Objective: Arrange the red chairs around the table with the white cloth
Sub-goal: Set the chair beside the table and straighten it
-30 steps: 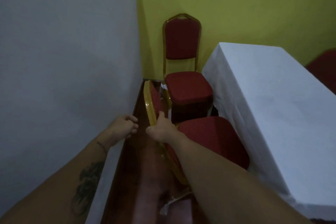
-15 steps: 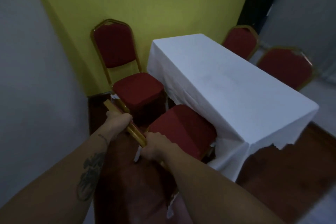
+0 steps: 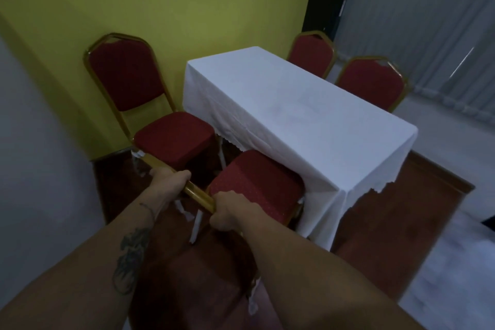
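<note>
I see both hands, left hand and right hand, fingers clenched round near red chair gilt tubular backrest; padded seat under white-clothed bench.

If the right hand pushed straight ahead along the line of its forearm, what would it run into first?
The right hand grips the gold top rail of the near chair. Straight ahead lies that chair's red seat, then the draped white cloth of the table. Depth is unclear, but the seat likely comes first.
</note>
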Motion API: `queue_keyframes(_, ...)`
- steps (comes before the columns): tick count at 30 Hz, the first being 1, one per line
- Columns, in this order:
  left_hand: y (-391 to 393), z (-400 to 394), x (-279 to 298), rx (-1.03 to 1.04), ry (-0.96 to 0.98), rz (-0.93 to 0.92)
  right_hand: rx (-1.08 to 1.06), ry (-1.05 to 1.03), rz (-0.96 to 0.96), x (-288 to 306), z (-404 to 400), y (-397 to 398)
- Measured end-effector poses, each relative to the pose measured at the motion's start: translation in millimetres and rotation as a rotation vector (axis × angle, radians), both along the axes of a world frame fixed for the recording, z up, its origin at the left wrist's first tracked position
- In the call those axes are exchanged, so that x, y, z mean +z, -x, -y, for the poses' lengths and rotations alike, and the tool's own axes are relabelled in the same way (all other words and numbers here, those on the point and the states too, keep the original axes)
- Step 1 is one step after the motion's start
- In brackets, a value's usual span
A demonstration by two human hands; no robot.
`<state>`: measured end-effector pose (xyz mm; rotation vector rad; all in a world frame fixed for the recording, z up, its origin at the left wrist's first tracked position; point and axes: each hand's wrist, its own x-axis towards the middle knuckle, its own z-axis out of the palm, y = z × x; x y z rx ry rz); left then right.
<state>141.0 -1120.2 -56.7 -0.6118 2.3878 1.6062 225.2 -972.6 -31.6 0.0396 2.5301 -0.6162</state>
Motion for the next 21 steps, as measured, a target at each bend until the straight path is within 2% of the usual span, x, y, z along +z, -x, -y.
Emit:
queue_keyframes(7,36,-1,-1,-0.081,-0.01,0.064,-0.026,0.025,0.028,1,3,28)
queue_keyframes(14,83,14,-4,-0.098,-0.029,0.03,-0.054,0.026,0.032,-8,14,64)
queue_keyframes(18,122,29,-22,-0.136,0.004,0.03,-0.08,0.022,-0.024,-19,26,80)
queue_keyframes(21,128,29,-10,-0.119,0.016,0.021,-0.126,0.078,-0.088,-29,35,87)
